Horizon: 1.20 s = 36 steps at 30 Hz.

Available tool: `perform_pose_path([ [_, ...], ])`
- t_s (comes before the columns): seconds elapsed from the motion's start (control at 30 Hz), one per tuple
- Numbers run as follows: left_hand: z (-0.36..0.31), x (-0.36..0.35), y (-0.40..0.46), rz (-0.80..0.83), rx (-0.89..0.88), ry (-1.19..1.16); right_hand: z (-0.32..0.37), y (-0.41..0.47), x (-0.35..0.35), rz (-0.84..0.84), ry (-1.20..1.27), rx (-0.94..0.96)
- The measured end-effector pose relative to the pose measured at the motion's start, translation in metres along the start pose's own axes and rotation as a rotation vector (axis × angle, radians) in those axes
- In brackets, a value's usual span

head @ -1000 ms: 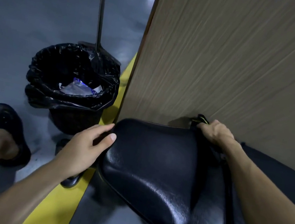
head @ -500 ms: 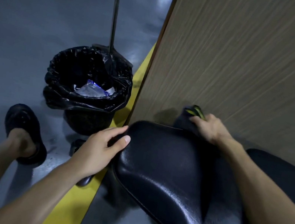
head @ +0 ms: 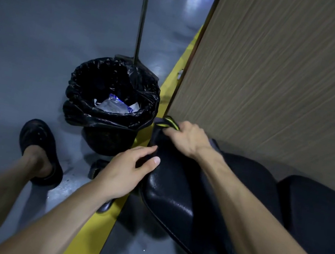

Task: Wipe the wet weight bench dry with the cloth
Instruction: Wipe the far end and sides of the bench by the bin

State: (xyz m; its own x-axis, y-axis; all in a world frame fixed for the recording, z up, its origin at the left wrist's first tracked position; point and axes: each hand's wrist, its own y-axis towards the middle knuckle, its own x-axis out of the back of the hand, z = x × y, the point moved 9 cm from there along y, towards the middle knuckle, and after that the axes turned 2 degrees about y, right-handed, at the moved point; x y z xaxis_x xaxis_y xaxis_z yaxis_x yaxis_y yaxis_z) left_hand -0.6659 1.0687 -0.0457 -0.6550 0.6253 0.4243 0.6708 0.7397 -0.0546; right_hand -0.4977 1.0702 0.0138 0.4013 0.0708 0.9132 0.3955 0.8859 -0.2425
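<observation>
Bench seat pad [head: 174, 196]: right hand [head: 184, 137], fingers bunching the cloth [head: 166, 124], has swept leftward to the far corner; left hand [head: 128, 170], fingers loosely spread, steadies the near edge. Remaining wetness unclear; top edge probably covered.

Both bare forearms reach forward. The left hand [head: 127, 170] lies palm down, fingers loosely extended and thumb out to the side — its fingertips touch the dark pad's edge. The right hand [head: 184, 137] sits further forward, knuckles up, fingers curled over a cloth [head: 168, 122].

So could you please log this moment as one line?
right hand: wiping with cloth | left hand: steadying bench pad edge | stage: wiping
</observation>
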Motion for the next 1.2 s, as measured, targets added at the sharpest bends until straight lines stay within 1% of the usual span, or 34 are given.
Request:
perform_pose_path([
  [0.07, 0.001, 0.001, -0.001, -0.003, 0.012, 0.022, 0.018, -0.010, -0.005, -0.014, -0.038, 0.136],
  [0.1, 0.003, -0.001, -0.001, 0.002, 0.017, 0.022, 0.012, -0.017, 0.000, -0.033, -0.055, 0.172],
  [0.13, 0.003, -0.002, -0.001, 0.009, 0.019, 0.028, -0.004, -0.024, 0.010, -0.063, -0.064, 0.170],
  [0.17, 0.006, -0.003, -0.001, 0.012, 0.029, 0.039, -0.027, -0.027, 0.022, -0.094, -0.069, 0.135],
  [0.27, 0.009, -0.003, -0.002, 0.006, 0.062, 0.067, -0.106, -0.042, 0.057, -0.176, -0.051, -0.053],
  [0.33, 0.006, -0.004, -0.002, 0.012, 0.060, 0.080, -0.130, -0.051, 0.072, -0.225, -0.052, -0.102],
  [0.4, 0.003, -0.003, -0.003, 0.011, 0.063, 0.094, -0.122, -0.050, 0.065, -0.194, -0.091, -0.126],
  [0.5, 0.001, 0.000, -0.006, 0.047, 0.079, 0.097, -0.076, -0.038, 0.036, -0.144, -0.116, -0.100],
  [0.6, 0.011, 0.008, -0.011, 0.054, 0.124, -0.001, -0.017, -0.017, 0.010, -0.029, 0.002, -0.008],
  [0.67, 0.026, 0.020, -0.018, -0.020, 0.185, -0.136, 0.021, -0.009, -0.009, 0.079, 0.022, 0.042],
  [0.73, 0.040, 0.034, -0.031, -0.124, 0.230, -0.218, 0.057, -0.013, -0.026, 0.157, -0.097, 0.135],
  [0.77, 0.045, 0.043, -0.038, -0.182, 0.249, -0.235, 0.071, -0.020, -0.033, 0.168, -0.178, 0.187],
  [0.87, 0.052, 0.068, -0.057, -0.334, 0.278, -0.253, 0.095, -0.062, -0.053, 0.136, -0.329, 0.392],
  [0.97, 0.044, 0.081, -0.068, -0.377, 0.262, -0.272, 0.104, -0.115, -0.067, 0.066, -0.383, 0.613],
  [1.03, 0.037, 0.081, -0.072, -0.342, 0.243, -0.247, 0.097, -0.151, -0.080, 0.075, -0.364, 0.710],
  [1.13, 0.034, 0.081, -0.074, -0.306, 0.224, -0.203, 0.071, -0.194, -0.098, 0.133, -0.425, 0.801],
  [1.2, 0.034, 0.080, -0.077, -0.288, 0.217, -0.186, 0.059, -0.203, -0.101, 0.142, -0.440, 0.826],
])
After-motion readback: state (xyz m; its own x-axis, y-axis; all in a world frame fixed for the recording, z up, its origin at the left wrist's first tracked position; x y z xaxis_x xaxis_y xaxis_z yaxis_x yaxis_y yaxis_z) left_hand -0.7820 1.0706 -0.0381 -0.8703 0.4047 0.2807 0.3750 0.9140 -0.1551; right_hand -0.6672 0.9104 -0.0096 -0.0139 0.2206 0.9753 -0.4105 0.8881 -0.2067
